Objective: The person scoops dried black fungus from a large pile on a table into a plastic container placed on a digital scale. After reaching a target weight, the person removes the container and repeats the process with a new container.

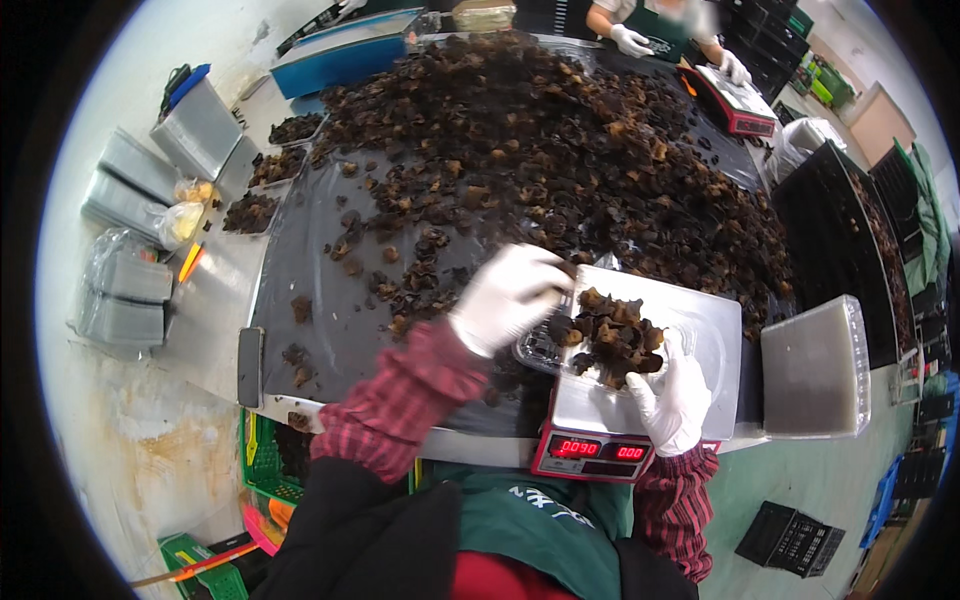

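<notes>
A heap of dark brown wood ear mushrooms (615, 340) sits on the steel pan (715, 310) of a red digital scale (548, 462); clear plastic shows around it. My right hand (675, 405), in a white glove, rests at the heap's right side, thumb and fingers spread apart and touching its edge. My gloved left hand (510, 298) is over the left edge of the pan, blurred, fingers curled. At its fingertips is a dark piece that looks like wood ear mushroom. Below that hand a clear plastic tray (540, 345) is partly hidden beside the scale.
A wide pile of wood ear mushrooms (520, 130) covers the dark table. Filled clear trays (250, 213) line its left side, near stacked empty trays (130, 285) and a phone (251, 368). More stacked trays (815, 370) stand right. Across the table, a co-worker's gloved hand (735, 68) is at another scale (740, 100).
</notes>
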Available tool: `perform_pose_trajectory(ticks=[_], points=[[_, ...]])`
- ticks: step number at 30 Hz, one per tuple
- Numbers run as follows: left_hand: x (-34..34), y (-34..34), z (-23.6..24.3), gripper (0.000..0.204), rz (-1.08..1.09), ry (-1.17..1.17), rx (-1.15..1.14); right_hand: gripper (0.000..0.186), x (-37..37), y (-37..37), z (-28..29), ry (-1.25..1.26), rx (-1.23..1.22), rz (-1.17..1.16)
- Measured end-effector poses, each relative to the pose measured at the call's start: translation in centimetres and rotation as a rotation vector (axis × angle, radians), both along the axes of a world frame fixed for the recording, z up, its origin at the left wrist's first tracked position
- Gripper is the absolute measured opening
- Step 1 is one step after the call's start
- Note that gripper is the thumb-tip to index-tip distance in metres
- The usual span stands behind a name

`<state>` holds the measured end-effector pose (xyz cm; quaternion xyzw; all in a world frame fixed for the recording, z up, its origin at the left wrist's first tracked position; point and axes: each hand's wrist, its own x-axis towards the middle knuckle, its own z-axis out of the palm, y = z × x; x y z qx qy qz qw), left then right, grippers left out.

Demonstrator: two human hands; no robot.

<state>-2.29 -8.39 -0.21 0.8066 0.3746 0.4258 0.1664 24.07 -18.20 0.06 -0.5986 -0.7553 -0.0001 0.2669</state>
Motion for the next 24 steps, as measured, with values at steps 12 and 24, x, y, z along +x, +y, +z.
perform_pose_trajectory(ticks=[12,24], points=[[1.2,-1.1,-0.9,0.032,0.1,-0.095,0.013,0.039,0.3,0.6,-3.5,0.148,0.0,-0.061],[-5.3,1.5,-11.7,0.03,0.069,0.189,-0.23,0.03,1.0,-0.6,-1.9,0.241,0.032,-0.143]])
